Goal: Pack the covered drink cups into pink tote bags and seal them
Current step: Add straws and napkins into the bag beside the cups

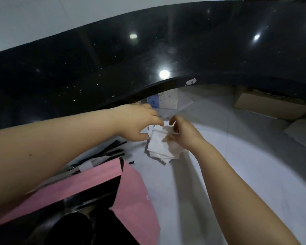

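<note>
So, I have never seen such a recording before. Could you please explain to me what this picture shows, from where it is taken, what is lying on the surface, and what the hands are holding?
There is no machine here. The one picture comes from a wide-angle camera worn on a person's head, looking forward and down, so straight edges look curved.

The two bare arms belong to that person. The left hand and the right hand meet over a stack of white napkins on the pale lower counter. The right fingers seem to pinch a thin, brownish scrap above the napkins; what it is I cannot tell. The left hand reaches toward it with its fingers open.

Near the camera stands an open pink tote bag, its inside dark. Beside it lie black straws. Behind is a raised glossy black counter, and under its edge a small white and blue package.
</note>
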Demonstrator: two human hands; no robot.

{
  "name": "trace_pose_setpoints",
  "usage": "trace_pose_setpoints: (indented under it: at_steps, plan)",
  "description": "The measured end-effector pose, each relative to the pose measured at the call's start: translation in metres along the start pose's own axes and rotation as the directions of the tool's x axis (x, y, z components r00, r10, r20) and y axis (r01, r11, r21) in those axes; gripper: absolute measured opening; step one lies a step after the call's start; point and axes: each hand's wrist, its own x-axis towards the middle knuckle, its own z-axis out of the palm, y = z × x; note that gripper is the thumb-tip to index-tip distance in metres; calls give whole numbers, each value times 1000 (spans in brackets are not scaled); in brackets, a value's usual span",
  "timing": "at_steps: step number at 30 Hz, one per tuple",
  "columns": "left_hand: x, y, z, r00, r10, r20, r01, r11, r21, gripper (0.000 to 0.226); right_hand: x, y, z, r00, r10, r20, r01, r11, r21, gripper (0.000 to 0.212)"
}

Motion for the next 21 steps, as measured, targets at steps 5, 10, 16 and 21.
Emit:
trace_pose_setpoints:
  at_steps: [5,10,16,21]
  plan:
    - [-9,12,-12,1000,-23,-12,23,998,58,59,-12,-6,4,995,103,17,-101,988,-115,25]
    - [-32,20,-22,997,-2,-82,20,975,219,50,-38,-17,-13,971,-129,-199,127,992,-22,17]
    - [-66,31,-43,981,-19,-195,76,954,290,45,-78,-38,-40,929,-214,-302,263,955,134,34]
    - [-108,43,-65,923,-117,-366,207,954,219,44,-105,-79,-68,863,-274,-424,342,935,91,32]
